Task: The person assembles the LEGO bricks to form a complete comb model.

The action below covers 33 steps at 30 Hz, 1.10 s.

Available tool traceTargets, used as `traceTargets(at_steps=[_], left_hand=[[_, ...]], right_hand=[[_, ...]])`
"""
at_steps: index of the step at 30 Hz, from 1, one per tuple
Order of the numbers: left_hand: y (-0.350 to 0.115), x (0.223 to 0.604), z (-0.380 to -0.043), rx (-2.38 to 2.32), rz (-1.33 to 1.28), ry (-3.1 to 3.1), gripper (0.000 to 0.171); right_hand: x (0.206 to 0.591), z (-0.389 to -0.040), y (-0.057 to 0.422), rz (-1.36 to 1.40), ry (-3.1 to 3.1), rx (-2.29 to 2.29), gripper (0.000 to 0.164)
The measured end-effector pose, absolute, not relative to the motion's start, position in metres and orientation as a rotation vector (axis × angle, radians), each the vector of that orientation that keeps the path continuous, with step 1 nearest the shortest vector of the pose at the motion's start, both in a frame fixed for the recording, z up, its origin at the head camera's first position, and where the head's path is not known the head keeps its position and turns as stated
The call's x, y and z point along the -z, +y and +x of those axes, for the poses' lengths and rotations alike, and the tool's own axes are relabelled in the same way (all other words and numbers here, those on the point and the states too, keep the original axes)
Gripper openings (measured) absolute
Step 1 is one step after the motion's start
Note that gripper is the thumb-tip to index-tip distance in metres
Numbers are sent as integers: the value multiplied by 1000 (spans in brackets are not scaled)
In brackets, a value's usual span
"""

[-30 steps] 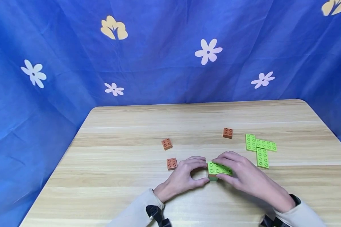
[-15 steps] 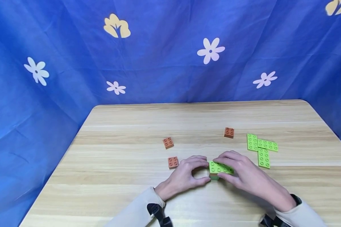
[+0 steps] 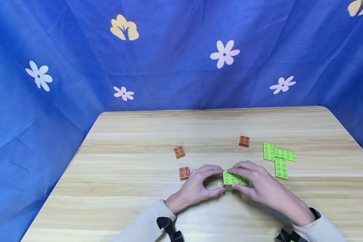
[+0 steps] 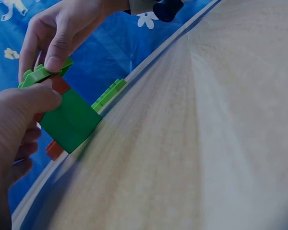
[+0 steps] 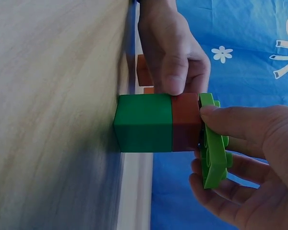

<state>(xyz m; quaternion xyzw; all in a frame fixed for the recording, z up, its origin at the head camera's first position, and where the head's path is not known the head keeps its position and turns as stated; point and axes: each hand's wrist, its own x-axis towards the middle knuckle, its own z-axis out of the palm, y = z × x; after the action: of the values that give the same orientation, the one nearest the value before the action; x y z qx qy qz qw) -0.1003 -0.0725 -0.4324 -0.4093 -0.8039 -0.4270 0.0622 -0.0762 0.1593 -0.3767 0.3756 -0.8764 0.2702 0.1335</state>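
Beige fabric sleeves (image 3: pixel 151 222), each with a black strap (image 3: pixel 169 230) at the wrist, reach over the wooden surface (image 3: pixel 115 201) from its near side. The left hand (image 3: pixel 196 185) grips the left end of a stack of toy bricks, thumb at the seam between the lower two pieces. The right hand (image 3: pixel 257 181) pinches the top piece between thumb and fingers.

The stack stands upright on the surface, slightly nearer the right edge than the left and well apart from the far edge. It consists of a dark green block (image 5: pixel 144 123) at the base, a reddish-brown brick (image 5: pixel 186 122) on it, and a light green plate (image 3: pixel 231 180) uppermost. The plate overhangs to the right; whether it is fully seated cannot be told.

Just beyond the left hand lies a loose brown brick (image 3: pixel 184 173). Toward the right edge, three flat green pieces (image 3: pixel 281 168) lie touching one another, studs up. Farther back lie a second brown brick (image 3: pixel 179 152) on the left and a third brown brick (image 3: pixel 244 141), nearest the far edge. Behind that edge hangs a blue curtain (image 3: pixel 169 67) printed with white and yellow flowers.
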Motion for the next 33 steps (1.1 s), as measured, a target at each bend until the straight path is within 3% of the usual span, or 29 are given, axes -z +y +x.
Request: traceTargets(at_steps=[33], left_hand=[[-70, 427, -97, 1381, -1226, -2260, 37]], right_hand=[[376, -78, 160, 1081, -2581, -833, 39]])
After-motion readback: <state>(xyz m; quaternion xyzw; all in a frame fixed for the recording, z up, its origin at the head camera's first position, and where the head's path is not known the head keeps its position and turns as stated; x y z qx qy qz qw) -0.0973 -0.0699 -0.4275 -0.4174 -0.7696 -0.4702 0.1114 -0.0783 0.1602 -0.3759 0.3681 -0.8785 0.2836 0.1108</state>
